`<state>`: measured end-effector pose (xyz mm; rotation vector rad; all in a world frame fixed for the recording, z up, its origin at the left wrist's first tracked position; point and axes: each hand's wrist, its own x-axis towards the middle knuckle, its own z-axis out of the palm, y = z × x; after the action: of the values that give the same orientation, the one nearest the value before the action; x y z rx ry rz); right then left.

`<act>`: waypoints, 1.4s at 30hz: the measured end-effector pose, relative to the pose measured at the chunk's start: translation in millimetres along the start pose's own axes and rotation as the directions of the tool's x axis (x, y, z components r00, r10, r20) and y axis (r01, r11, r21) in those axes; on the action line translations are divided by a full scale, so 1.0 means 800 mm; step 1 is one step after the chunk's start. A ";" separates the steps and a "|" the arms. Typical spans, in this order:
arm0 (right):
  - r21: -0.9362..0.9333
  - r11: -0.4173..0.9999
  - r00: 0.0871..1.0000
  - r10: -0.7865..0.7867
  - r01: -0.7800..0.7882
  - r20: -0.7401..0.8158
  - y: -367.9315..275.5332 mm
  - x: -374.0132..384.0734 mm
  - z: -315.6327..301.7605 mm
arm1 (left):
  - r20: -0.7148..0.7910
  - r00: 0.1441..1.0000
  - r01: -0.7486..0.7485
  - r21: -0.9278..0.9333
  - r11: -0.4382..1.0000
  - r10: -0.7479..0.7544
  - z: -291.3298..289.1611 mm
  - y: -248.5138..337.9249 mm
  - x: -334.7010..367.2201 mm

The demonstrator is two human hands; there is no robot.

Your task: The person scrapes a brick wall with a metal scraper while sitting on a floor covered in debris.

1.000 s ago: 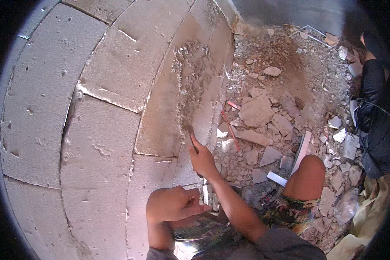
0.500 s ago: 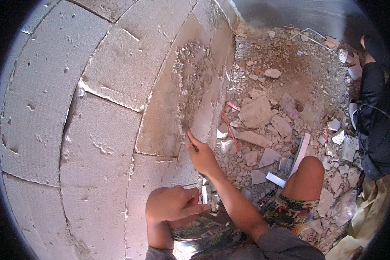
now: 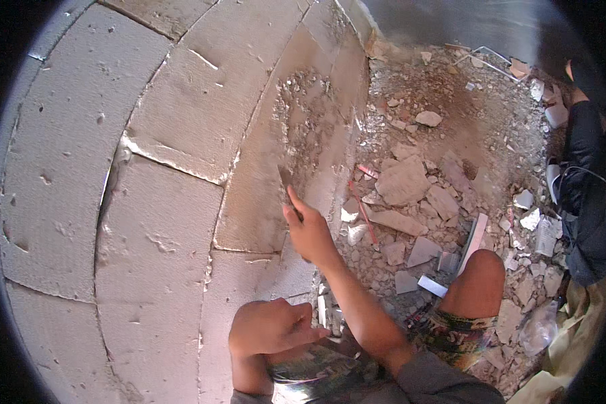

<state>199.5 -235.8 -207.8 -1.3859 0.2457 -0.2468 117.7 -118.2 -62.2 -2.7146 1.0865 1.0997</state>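
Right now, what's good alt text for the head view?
A person's right hand holds a thin dark tool near a rough patch on a pale block wall. The left hand is curled, closer to the body. Broken rubble covers the ground to the right.

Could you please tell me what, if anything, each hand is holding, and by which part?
The right hand grips a dark hand tool by its handle; no held object shows in the left hand.
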 end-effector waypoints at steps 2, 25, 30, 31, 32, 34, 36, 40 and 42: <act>-0.030 0.999 1.000 -0.018 0.018 -0.007 -0.029 0.030 -0.002 | 0.021 1.000 0.012 -0.018 1.000 -0.012 -0.003 0.000 -0.004; 0.029 0.998 0.996 0.065 -0.063 -0.067 0.000 0.045 -0.005 | 0.042 0.997 -0.055 -0.076 0.996 0.059 -0.001 0.006 0.001; 0.037 0.997 0.996 0.067 -0.065 -0.062 -0.009 0.055 -0.021 | 0.063 0.994 -0.079 -0.100 0.992 0.086 -0.007 0.016 0.008; 0.160 0.975 0.987 0.160 -0.155 -0.020 -0.015 0.052 -0.024 | 0.093 0.995 -0.032 -0.093 0.995 0.041 -0.010 0.019 0.006; 0.277 0.928 0.968 0.249 -0.249 0.036 -0.028 0.047 -0.027 | 0.125 0.992 0.019 -0.088 0.996 -0.008 -0.011 0.019 0.005; 0.305 0.921 0.970 0.237 -0.242 0.057 -0.038 0.043 -0.028 | 0.102 0.994 -0.026 -0.128 0.991 0.039 -0.006 0.005 0.005; 0.331 0.913 0.971 0.227 -0.237 0.071 -0.042 0.044 -0.032 | 0.081 0.993 -0.076 -0.167 0.983 0.090 -0.002 0.000 0.005; 0.209 0.960 0.983 0.183 -0.184 0.026 -0.032 0.069 -0.012 | 0.055 0.995 -0.084 -0.075 0.994 0.088 -0.002 -0.001 0.011; 0.060 0.986 0.987 0.158 -0.156 -0.026 -0.025 0.068 -0.002 | 0.037 0.995 -0.094 -0.063 0.994 0.097 0.003 -0.001 0.012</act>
<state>250.4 -257.8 -189.6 -1.2991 0.3689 -0.1430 121.5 -122.4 -70.0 -2.6990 1.2079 1.2144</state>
